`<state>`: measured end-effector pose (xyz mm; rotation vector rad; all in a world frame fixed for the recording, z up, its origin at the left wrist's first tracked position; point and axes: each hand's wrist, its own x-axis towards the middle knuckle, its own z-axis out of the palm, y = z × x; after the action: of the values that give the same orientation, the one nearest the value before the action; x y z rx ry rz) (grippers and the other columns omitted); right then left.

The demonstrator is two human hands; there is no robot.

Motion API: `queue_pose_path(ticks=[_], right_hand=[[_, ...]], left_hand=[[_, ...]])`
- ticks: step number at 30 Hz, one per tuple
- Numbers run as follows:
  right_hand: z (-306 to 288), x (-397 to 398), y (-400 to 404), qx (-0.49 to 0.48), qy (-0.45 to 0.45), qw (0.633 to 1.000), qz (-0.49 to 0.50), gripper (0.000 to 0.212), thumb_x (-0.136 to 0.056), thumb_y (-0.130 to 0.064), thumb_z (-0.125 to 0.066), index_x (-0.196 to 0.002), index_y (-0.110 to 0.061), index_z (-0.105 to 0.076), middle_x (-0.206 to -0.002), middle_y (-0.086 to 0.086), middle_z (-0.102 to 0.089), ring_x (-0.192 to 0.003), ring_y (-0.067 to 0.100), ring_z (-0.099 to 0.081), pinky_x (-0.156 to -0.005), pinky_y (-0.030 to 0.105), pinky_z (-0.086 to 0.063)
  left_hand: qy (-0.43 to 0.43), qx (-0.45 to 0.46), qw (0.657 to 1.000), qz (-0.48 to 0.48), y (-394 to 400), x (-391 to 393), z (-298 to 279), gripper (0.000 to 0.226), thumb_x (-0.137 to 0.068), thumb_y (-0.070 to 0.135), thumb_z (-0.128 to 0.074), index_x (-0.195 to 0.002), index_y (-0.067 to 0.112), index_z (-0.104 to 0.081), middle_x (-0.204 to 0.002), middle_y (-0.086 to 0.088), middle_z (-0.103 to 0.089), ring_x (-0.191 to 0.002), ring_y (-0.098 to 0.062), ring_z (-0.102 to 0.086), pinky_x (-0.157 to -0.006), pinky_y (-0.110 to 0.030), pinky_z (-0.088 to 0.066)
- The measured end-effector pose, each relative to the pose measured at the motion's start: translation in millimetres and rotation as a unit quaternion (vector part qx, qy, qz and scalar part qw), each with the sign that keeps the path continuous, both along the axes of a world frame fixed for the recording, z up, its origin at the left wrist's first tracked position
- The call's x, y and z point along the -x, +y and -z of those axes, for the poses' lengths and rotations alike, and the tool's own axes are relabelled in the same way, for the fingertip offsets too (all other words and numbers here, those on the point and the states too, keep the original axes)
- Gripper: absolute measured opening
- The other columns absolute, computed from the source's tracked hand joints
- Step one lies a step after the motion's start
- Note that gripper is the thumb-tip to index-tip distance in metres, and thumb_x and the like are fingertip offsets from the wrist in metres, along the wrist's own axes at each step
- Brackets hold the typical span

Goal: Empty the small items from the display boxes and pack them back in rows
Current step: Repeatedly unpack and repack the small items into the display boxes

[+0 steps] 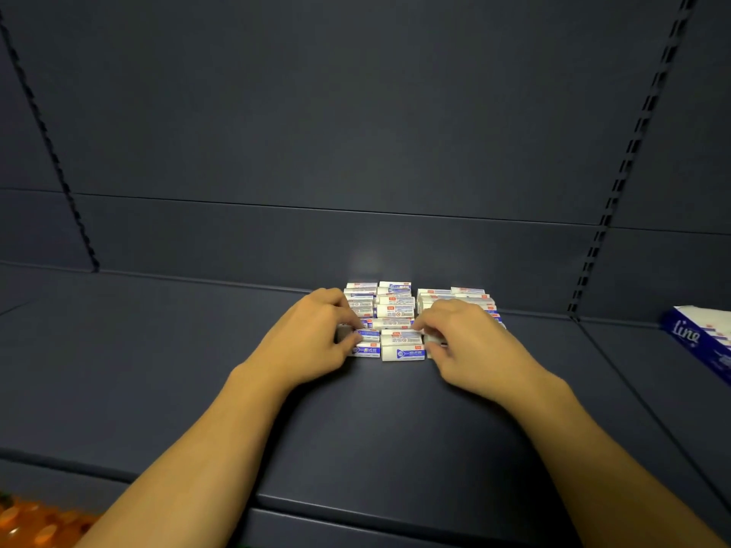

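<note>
Three short rows of small white boxes (395,310) with blue and red print sit on a dark shelf (158,369), packed close together against the shelf's back edge, a little right of its middle. The rows run from the back wall toward the front edge; the right-hand row is partly hidden.

Both arms reach in from the front edge. The left hand (312,338) rests at the near left corner of the cluster, fingers curled, with thumb and fingertips pinching the front box of the left row (368,344). The right hand (463,338) lies at the near right corner, fingers bent down onto the boxes there, seemingly gripping a small white box (433,338) at the front of the right row, though its fingers cover most of it. Between the two hands the front box of the middle row (402,350) lies free.

On the neighbouring shelf section, at the right edge, sits a blue-and-white tissue pack (700,338). Blurred orange items (35,524) show below the shelf's front left corner.
</note>
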<state>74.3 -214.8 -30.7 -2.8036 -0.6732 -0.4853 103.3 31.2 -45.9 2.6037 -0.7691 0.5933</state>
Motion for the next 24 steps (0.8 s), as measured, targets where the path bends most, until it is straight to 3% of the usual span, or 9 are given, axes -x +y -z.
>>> queue_pose_path(ticks=[6,10,14,24], right_hand=[[2,2,3,-0.008,-0.008,1.000,-0.019,0.027,-0.093,-0.012,-0.057,-0.117,-0.020,-0.066,-0.107,-0.011,-0.058,-0.107,0.010,-0.052,-0.090,0.017,-0.037],[3,2,7,0.000,0.001,0.999,-0.038,0.024,-0.095,-0.019,-0.060,-0.118,-0.024,-0.064,-0.111,-0.012,-0.057,-0.107,0.008,-0.049,-0.094,0.022,-0.041],[6,-1,9,0.010,0.006,0.999,-0.041,0.012,-0.093,-0.026,-0.066,-0.104,-0.024,-0.060,-0.098,-0.017,-0.048,-0.095,0.006,-0.044,-0.089,0.025,-0.043],[6,-4,16,0.023,0.027,0.999,-0.030,0.026,-0.088,-0.034,-0.073,-0.090,-0.028,-0.048,-0.093,-0.015,-0.044,-0.090,0.006,-0.038,-0.084,0.027,-0.042]], left_hand=[[0.008,0.035,0.999,0.002,-1,4,-3,0.013,-0.087,0.020,-0.071,-0.099,0.023,-0.068,-0.100,0.013,-0.062,-0.092,-0.010,-0.056,-0.085,-0.029,-0.048],[-0.011,0.069,0.998,0.002,0,7,-5,0.017,-0.084,0.013,-0.072,-0.094,0.024,-0.065,-0.091,0.013,-0.062,-0.085,-0.009,-0.054,-0.080,-0.032,-0.048],[-0.046,0.085,0.995,0.008,1,8,-6,0.030,-0.084,0.003,-0.068,-0.110,0.019,-0.069,-0.097,0.007,-0.063,-0.094,-0.014,-0.058,-0.083,-0.031,-0.048],[-0.047,0.091,0.995,-0.002,-1,11,-8,0.024,-0.087,0.006,-0.068,-0.107,0.017,-0.074,-0.100,0.008,-0.062,-0.098,-0.013,-0.056,-0.085,-0.026,-0.045]])
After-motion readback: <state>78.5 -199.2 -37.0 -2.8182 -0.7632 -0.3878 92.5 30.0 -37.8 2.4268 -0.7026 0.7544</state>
